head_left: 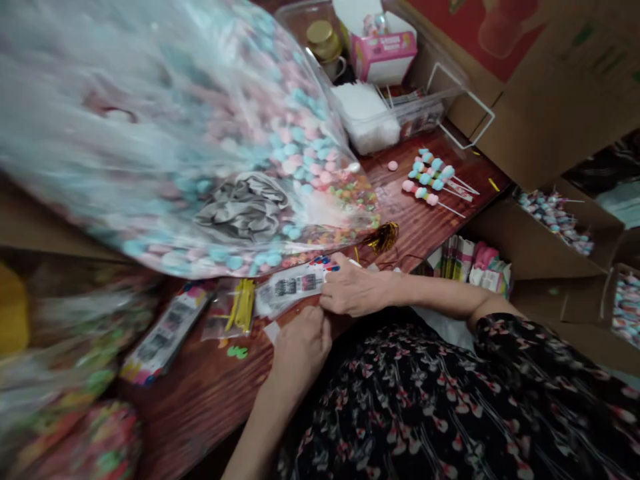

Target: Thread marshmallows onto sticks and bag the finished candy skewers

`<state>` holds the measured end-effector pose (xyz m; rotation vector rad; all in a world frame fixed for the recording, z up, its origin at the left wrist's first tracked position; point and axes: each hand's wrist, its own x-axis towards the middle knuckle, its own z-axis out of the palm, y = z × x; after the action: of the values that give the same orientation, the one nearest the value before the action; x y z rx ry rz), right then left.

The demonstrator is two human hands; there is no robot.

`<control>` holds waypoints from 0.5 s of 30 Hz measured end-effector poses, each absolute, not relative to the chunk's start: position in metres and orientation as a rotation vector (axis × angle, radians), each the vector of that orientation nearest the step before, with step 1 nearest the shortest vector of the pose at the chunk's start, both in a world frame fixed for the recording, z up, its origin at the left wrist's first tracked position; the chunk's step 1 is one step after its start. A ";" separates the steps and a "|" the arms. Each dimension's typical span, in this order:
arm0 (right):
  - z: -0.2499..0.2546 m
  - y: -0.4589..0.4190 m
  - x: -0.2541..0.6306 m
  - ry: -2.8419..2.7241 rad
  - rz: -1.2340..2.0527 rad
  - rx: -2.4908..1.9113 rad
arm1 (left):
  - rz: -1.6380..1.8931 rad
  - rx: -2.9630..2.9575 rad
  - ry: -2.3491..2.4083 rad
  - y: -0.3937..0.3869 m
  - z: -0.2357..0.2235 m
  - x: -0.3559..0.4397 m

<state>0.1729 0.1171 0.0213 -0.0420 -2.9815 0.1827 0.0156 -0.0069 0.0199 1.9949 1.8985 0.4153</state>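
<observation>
My left hand [301,335] is closed at the table's near edge, its fingers pressed together beside a small white strip [272,331]. My right hand [354,288] is also closed, its fingertips nearly touching the left hand. What is pinched between them is hidden. Under and beyond the right hand lies a stack of clear printed plastic bags [293,287]. Left of it are a small clear bag with yellow twist ties [242,305] and another pack of printed bags [167,333]. Green gummy pieces [237,352] lie on the wood nearby.
A large clear sack of pink and blue marshmallows [300,150] covers the table's back, a grey cloth [245,207] on it. Skewered candies [427,177] lie right, near a plastic bin [420,120]. Cardboard boxes [540,247] stand beyond the edge; bagged gummies [75,427] sit left.
</observation>
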 end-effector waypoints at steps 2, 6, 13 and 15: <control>0.013 0.110 0.171 -2.950 0.255 -0.091 | 0.365 1.992 1.864 -0.010 0.021 0.008; 0.003 0.100 0.177 -2.789 0.339 -0.187 | 0.577 1.649 1.664 -0.021 0.024 -0.003; 0.011 0.115 0.279 -2.360 0.228 -0.977 | 1.048 0.492 1.557 -0.029 0.015 0.013; 0.009 0.122 0.309 -2.396 0.206 -1.306 | 1.116 0.400 1.525 -0.020 0.010 0.023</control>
<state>0.3092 0.1220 0.0093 -1.3060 -2.3965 0.2062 0.0233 -0.0205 0.0101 0.3996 1.5253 1.1161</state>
